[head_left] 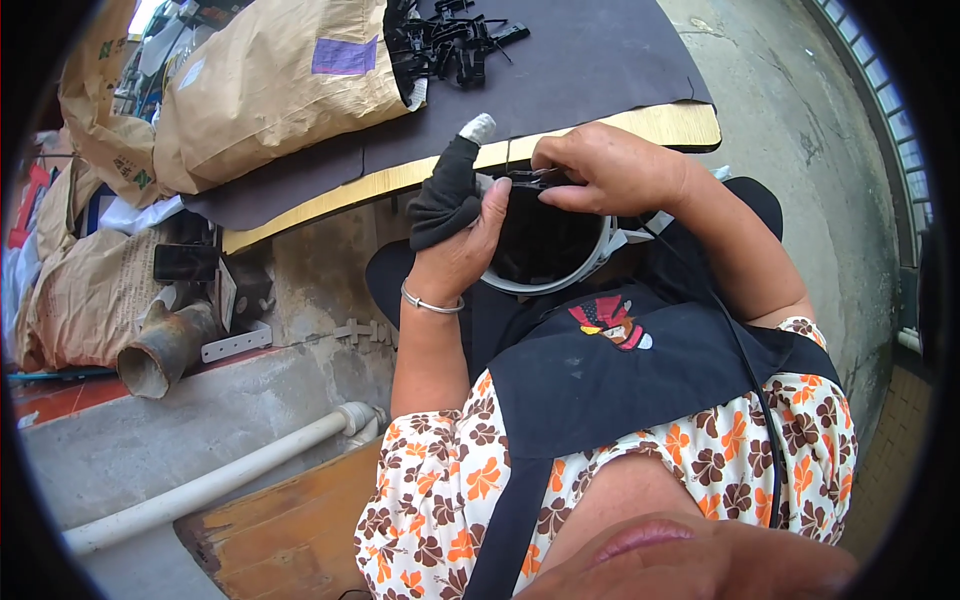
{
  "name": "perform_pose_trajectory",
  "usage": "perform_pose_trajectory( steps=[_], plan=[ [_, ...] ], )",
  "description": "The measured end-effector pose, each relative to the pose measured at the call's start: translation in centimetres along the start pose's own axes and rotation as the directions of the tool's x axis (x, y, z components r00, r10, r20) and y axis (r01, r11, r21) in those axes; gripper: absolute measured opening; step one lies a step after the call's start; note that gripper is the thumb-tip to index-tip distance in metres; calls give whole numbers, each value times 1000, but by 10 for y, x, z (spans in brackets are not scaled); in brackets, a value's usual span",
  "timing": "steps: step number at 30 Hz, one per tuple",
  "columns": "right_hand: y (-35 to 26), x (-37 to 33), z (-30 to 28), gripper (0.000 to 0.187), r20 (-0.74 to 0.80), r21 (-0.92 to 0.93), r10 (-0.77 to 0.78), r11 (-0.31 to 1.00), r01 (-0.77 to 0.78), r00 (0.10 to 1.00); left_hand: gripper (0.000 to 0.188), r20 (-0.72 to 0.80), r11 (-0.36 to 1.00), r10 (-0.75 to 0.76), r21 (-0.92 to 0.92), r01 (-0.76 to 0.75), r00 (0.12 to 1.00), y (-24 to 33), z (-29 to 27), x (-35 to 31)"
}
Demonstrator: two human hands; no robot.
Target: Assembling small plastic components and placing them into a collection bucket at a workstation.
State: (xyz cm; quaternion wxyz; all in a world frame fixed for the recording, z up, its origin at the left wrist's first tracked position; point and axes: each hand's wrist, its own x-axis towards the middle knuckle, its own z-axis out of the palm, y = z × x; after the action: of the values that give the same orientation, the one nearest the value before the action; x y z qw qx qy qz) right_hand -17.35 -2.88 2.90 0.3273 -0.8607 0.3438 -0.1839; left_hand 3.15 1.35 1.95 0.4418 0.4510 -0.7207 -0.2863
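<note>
My left hand [458, 212] wears a dark partial glove and has a whitish wrapping on one fingertip. Its thumb is pressed in toward the fingers, against a small black plastic piece [524, 180]. From the other side, my right hand [622, 170], bare, pinches that same piece between thumb and curled fingers. The piece's exact shape is too small to make out. Just below both hands, a white-rimmed bucket [556, 287] stands between my knees, its inside dark. A pile of black plastic pieces [458, 45] lies on the table, at the mouth of a brown paper sack [262, 95].
The dark-covered table [600, 70] has a yellowish front edge close to my hands. At left, a phone [186, 263] lies near a rusty pipe piece [165, 350] and another paper sack [90, 300]. A white pipe [220, 480] runs along the low wall.
</note>
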Motion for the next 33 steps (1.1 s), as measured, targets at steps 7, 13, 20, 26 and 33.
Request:
perform_pose_trajectory(
  steps=[7, 13, 20, 26, 33],
  plan=[
    [11, -6, 12, 27, -97, 309, -19, 950, 48, 995, 42, 187, 975, -50, -205, 89, 981, 3, 17, -4],
    [-11, -11, 27, 29, -312, 105, -330, 920, 378, 891, 32, 45, 957, -101, -269, 109, 994, -6, 28, -10],
    [2, 1, 36, 22, -415, 453, 133, 888, 78, 900, 30, 88, 874, -144, -456, 169, 986, 10, 30, -10],
    [0, -5, 26, 21, -303, 302, -7, 948, 103, 953, 27, 34, 931, -173, -320, 175, 984, 4, 30, -11],
    [-4, -2, 31, 24, -302, 262, 42, 964, 40, 952, 27, -67, 996, 86, 44, -83, 994, 3, 37, -10]
  ],
)
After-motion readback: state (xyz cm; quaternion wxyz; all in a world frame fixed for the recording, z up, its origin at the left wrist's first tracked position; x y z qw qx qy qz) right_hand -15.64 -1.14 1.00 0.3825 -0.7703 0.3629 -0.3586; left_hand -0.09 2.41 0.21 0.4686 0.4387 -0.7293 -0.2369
